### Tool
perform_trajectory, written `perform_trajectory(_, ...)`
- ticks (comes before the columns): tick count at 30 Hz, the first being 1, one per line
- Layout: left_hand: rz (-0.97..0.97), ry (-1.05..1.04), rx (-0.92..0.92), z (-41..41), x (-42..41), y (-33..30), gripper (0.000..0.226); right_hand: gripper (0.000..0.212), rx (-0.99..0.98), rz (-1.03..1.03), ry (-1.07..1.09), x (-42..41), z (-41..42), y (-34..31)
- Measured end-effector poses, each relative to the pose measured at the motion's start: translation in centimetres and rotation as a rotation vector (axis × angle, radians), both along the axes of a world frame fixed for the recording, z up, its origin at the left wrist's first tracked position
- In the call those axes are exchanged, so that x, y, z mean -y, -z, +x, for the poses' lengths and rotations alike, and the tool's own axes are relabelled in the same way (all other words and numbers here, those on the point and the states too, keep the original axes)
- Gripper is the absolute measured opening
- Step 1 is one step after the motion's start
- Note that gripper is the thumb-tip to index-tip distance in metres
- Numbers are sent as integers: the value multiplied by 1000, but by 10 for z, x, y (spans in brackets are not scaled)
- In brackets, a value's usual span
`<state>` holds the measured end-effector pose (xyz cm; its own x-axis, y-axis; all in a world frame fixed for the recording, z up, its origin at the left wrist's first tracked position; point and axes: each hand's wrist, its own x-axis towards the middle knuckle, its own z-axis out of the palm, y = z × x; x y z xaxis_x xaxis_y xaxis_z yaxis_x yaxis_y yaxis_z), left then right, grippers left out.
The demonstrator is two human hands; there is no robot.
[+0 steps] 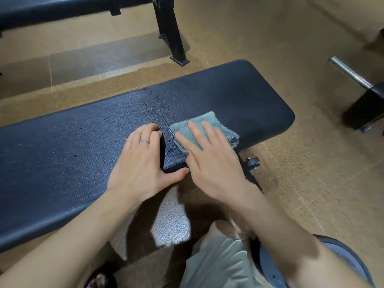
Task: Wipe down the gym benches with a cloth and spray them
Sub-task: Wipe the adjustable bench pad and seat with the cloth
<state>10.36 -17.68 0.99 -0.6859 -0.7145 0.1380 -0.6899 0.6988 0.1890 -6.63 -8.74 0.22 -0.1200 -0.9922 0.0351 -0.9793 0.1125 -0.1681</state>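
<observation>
A black padded gym bench (62, 154) runs from the lower left to the upper right, and its surface glistens with droplets. A folded teal cloth (216, 123) lies on the pad near its right end. My right hand (209, 161) presses flat on the cloth with straight fingers. My left hand (141, 165) rests on the pad just left of the cloth, fingers bent at the tips, thumb along the near edge. No spray bottle is in view.
A second black bench (52, 11) with a metal leg (170, 36) stands at the back. A chrome bar on a black stand (365, 104) is at the right. A bench wheel (253, 163) shows below the pad's right end. Tan rubber flooring surrounds everything.
</observation>
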Motion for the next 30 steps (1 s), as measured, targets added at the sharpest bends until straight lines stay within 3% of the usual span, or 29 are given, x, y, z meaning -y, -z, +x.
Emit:
perform_trajectory(7,-5,-6,0,1,0,0,91,54,-59,-39,78,41,25,6)
perform_trajectory(10,-5,-27,45,0,1,-2,98,55,-118,-82,118,9,-23,11)
perform_trajectory(14,-13,-26,64,-1,0,-3,99,57,-163,-56,403,-13,-97,12)
perform_trajectory(17,-21,-23,58,-2,0,-3,96,60,-90,-181,502,-4,-43,16)
perform_trajectory(20,-21,-13,18,-2,0,-1,71,60,29,-213,340,0,52,17)
perform_trajectory(22,-24,-5,9,-1,0,0,59,56,93,-209,241,-1,73,17)
perform_trajectory(24,-3,-10,19,0,0,-2,74,55,31,-188,192,-2,45,19)
perform_trajectory(27,35,17,49,1,1,-7,107,54,-76,-252,326,-3,-19,20)
perform_trajectory(30,-40,85,86,34,4,-14,118,53,-41,-301,436,-1,-29,27)
